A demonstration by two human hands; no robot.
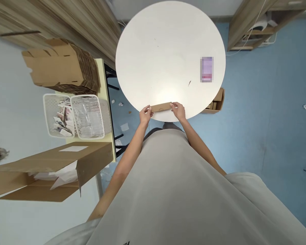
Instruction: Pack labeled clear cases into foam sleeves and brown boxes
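Note:
A small brown cardboard box (pixel 161 107) is held between my two hands over the near edge of the round white table (pixel 153 41). My left hand (pixel 146 114) pinches its left end between thumb and fingers. At the other end, my right hand (pixel 177 111) grips the right corner. The box's long narrow side faces up toward me, and a faint curved mark shows on it. What lies inside the box, if anything, is hidden.
Left, a side table holds a stack of flat cardboard boxes (pixel 56 64), a white basket of cards (pixel 48 115), a basket of clear packets (pixel 88 117) and a large open carton (pixel 94 163). A blurred purple item (pixel 207 69) lies on the table. A cardboard box (pixel 220 98) stands beneath its right edge.

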